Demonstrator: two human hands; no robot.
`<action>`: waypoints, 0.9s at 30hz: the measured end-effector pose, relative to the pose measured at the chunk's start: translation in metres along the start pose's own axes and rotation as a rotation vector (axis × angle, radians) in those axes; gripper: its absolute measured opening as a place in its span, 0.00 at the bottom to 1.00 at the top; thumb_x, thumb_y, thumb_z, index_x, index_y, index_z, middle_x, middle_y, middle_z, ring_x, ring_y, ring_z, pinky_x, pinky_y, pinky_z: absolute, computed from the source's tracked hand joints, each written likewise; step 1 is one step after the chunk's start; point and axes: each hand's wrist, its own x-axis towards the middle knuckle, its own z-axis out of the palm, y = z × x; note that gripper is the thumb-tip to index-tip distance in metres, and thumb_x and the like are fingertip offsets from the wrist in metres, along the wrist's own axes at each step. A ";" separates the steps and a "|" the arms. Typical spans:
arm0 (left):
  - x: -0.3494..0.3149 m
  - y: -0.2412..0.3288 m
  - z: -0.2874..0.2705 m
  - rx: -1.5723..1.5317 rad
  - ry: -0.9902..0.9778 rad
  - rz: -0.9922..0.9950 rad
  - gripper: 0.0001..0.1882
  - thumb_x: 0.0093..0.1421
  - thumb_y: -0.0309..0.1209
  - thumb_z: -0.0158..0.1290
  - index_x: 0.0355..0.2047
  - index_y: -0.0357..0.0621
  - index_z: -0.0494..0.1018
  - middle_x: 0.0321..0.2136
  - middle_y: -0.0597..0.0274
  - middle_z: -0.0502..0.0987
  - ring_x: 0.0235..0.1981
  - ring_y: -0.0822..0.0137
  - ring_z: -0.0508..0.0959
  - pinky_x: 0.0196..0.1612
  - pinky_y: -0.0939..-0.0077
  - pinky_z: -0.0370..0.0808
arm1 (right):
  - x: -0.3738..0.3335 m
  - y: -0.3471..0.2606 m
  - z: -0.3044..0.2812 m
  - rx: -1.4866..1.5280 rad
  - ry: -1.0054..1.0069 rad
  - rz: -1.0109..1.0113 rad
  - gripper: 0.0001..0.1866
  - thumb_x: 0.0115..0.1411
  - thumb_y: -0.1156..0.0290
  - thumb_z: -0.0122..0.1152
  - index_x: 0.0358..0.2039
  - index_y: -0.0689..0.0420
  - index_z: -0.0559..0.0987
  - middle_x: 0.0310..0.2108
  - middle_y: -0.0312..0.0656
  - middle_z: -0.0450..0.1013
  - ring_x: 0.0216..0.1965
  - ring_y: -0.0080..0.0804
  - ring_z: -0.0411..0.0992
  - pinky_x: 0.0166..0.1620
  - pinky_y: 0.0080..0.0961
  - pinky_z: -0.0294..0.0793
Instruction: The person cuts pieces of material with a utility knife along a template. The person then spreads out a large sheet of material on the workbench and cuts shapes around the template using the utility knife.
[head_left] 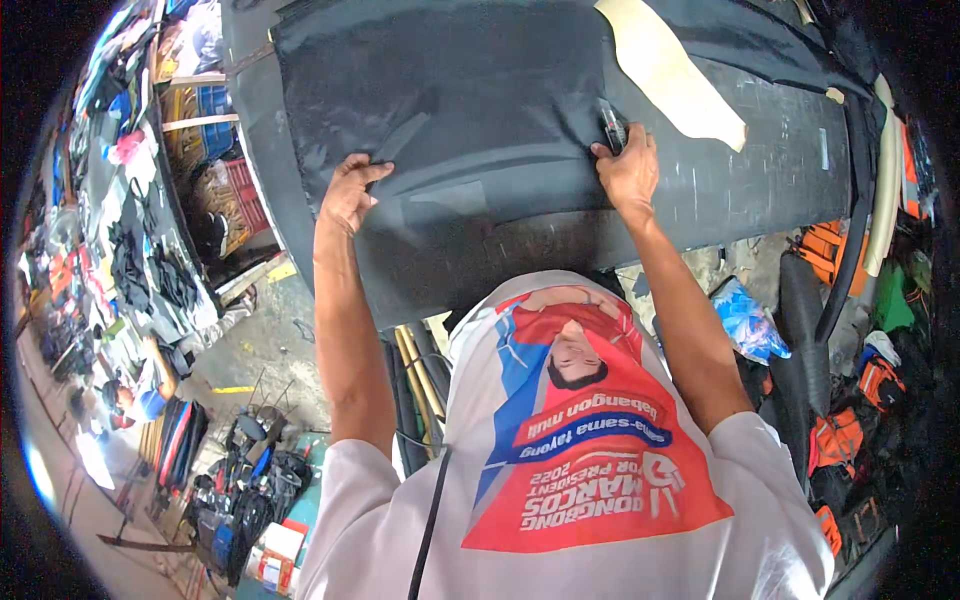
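A black fabric sheet [450,100] lies over the dark worktable [760,185], with soft wrinkles running across it. My left hand [350,192] rests on the sheet near its lower left, the fingers partly bent and apart, holding nothing that I can see. At the sheet's right side, my right hand [630,172] is closed around a small, slim tool [612,128] with a clear and dark body; its exact kind is unclear. Just beyond that hand, a long cream-coloured flat piece [672,75] with curved edges lies on the table.
More black material [765,45] lies at the far right of the table. Left of the table stands a shelf [200,125] with coloured items. Orange bags [838,440] and a blue plastic bag [750,320] are on the right; a dark pile [245,490] sits lower left.
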 end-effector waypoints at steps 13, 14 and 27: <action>-0.013 -0.005 -0.012 -0.383 0.029 0.154 0.34 0.56 0.16 0.63 0.61 0.48 0.66 0.45 0.60 0.78 0.36 0.72 0.78 0.29 0.78 0.71 | 0.009 0.012 0.001 0.032 -0.122 -0.028 0.24 0.53 0.61 0.75 0.44 0.61 0.77 0.44 0.60 0.78 0.50 0.61 0.75 0.51 0.50 0.74; -0.014 -0.006 -0.010 -0.311 0.066 0.116 0.34 0.56 0.17 0.63 0.62 0.50 0.66 0.42 0.61 0.80 0.33 0.72 0.79 0.29 0.77 0.72 | 0.011 0.012 0.000 0.042 -0.124 -0.054 0.24 0.53 0.61 0.75 0.44 0.61 0.77 0.44 0.59 0.78 0.50 0.60 0.75 0.51 0.50 0.74; 0.005 -0.034 -0.008 0.617 0.473 0.631 0.20 0.55 0.22 0.67 0.49 0.42 0.80 0.45 0.58 0.81 0.41 0.62 0.82 0.47 0.71 0.77 | 0.021 0.023 0.006 0.035 -0.166 -0.065 0.33 0.52 0.60 0.78 0.58 0.56 0.77 0.50 0.57 0.79 0.53 0.53 0.77 0.55 0.41 0.74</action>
